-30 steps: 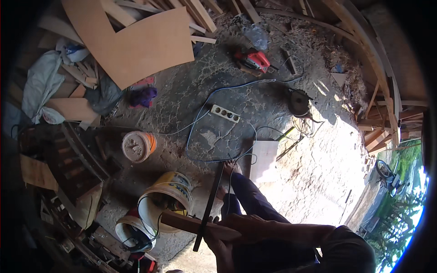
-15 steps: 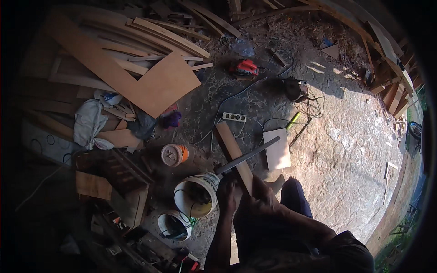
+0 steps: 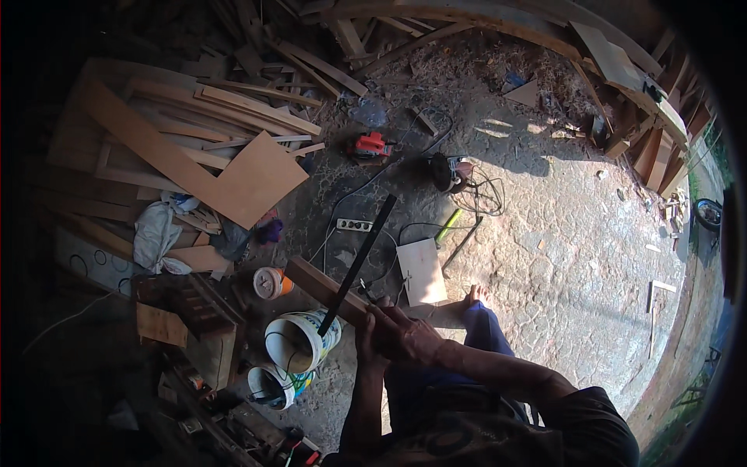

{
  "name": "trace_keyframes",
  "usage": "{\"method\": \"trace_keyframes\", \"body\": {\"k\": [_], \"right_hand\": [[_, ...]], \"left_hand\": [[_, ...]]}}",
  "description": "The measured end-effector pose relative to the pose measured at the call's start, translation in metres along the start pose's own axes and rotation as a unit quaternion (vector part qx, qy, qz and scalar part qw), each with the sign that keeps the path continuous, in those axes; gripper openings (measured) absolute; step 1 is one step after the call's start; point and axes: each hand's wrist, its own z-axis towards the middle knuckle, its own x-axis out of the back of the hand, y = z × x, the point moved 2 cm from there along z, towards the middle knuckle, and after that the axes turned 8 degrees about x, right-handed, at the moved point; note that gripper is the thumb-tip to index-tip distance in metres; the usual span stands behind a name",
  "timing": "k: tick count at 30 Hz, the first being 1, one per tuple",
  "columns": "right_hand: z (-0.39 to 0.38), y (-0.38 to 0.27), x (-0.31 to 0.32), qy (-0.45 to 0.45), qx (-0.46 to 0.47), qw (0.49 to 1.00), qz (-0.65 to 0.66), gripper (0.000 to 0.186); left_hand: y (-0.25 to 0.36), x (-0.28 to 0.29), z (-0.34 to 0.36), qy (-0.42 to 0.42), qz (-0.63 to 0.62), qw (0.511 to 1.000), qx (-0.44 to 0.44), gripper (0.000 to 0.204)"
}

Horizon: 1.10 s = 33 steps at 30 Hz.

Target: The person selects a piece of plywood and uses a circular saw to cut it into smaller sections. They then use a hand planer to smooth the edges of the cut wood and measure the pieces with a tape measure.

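A wooden plank (image 3: 317,284) is held up in front of my body, angled toward the upper left. A long dark straight bar (image 3: 365,251) crosses it, running from upper right down to lower left. My left hand (image 3: 370,342) is closed on the plank's lower end from beneath, its fingers partly hidden. My right hand (image 3: 411,333) is also closed round the plank's near end, beside the left; whether it touches the bar too, I cannot tell. My bare foot (image 3: 477,296) is on the floor to the right.
Wood offcuts (image 3: 233,101) pile upper left. A red power tool (image 3: 372,146), dark corded machine (image 3: 447,171), power strip (image 3: 354,225) and pale board (image 3: 420,272) lie on the concrete floor. Buckets (image 3: 292,342) stand lower left near a dark wooden piece (image 3: 218,335). Timber (image 3: 654,132) leans upper right.
The plank has swung from pointing up to pointing upper left, and the bar now stands more steeply across it. Both hands remain on the plank. My view has shifted.
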Motion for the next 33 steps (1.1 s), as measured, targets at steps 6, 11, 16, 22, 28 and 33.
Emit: {"method": "trace_keyframes", "body": {"k": [6, 11, 16, 22, 28, 33], "right_hand": [[-0.025, 0.044, 0.005, 0.003, 0.088, 0.992, 0.088, 0.06], [-0.018, 0.062, -0.017, 0.004, 0.048, 0.958, 0.281, 0.046], [0.015, 0.049, -0.01, -0.052, 0.112, 0.98, 0.153, 0.038], [0.089, 0.11, -0.033, 0.164, 0.012, 0.986, 0.035, 0.027], [0.275, 0.034, 0.045, 0.262, 0.004, 0.962, 0.073, 0.025], [0.393, 0.187, -0.016, 0.078, 0.038, 0.973, -0.212, 0.018]], "left_hand": [[-0.007, -0.017, -0.04, -0.102, -0.191, 0.976, -0.025, 0.061], [-0.018, -0.033, -0.061, -0.037, -0.197, 0.978, -0.054, 0.074], [-0.011, -0.001, -0.063, -0.046, -0.218, 0.967, -0.127, 0.071], [0.009, 0.063, -0.046, 0.123, -0.162, 0.97, -0.136, 0.067], [0.007, 0.186, -0.01, 0.193, -0.121, 0.973, -0.042, 0.073], [-0.009, 0.265, 0.013, 0.314, -0.161, 0.936, -0.012, 0.058]]}}
